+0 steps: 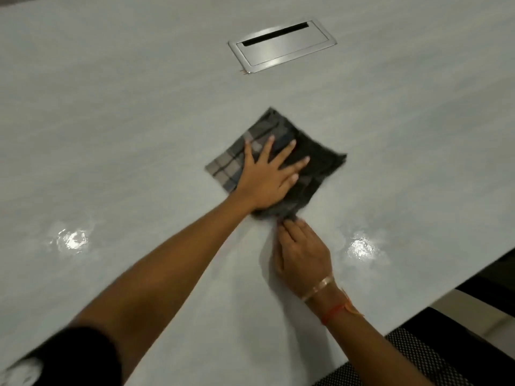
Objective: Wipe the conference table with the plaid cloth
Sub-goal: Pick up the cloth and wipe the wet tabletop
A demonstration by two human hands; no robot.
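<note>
Folded plaid cloth (320,168) lying flat mid-surface (139,121), short of a brushed-metal cable hatch (281,45). The left hand (267,174) lies spread flat on the soft woven square; the right hand (301,249) touches its near corner, grip unclear. Even palm pressure and overlapping strokes should suit the smooth, glossy top.

Centre frame, the folded plaid cloth (320,174) is showing grey and beige checks crossed by black lines, darkening to charcoal rightward. The glossy conference table (111,107) is gleaming pale blue-grey, faintly streaked. Upper centre, the rectangular metal hatch (278,50) is shining silver around a black slot.
</note>
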